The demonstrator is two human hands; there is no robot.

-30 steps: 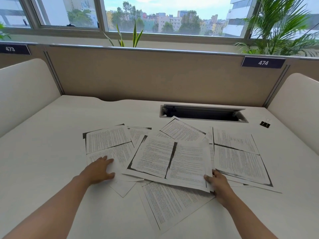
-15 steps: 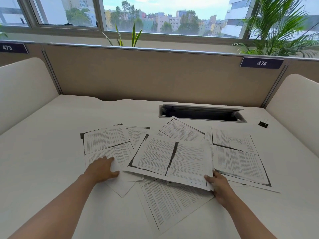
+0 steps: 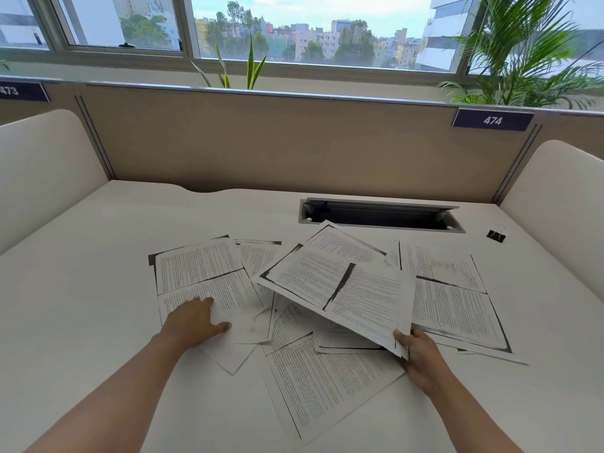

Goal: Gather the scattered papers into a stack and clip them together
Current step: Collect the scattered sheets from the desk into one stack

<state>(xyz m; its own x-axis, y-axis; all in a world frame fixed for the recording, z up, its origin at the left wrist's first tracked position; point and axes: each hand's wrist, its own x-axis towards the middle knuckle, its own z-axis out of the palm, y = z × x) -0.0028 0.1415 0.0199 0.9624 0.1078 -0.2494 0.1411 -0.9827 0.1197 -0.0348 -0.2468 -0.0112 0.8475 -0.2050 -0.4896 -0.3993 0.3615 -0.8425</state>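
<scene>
papers [image 3: 343,289] lie scattered below a desk label [image 3: 492,120] reading 474.

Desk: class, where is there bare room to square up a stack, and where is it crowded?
Bare: the desk left of the papers, the strip behind them left of the cable slot, and the near right corner. Crowded: the centre, and by the clip.

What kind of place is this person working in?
Most likely a shared office or study hall: a desk walled by partition panels, a seat number plate reading 474, and a cable slot beside scattered papers.
</scene>
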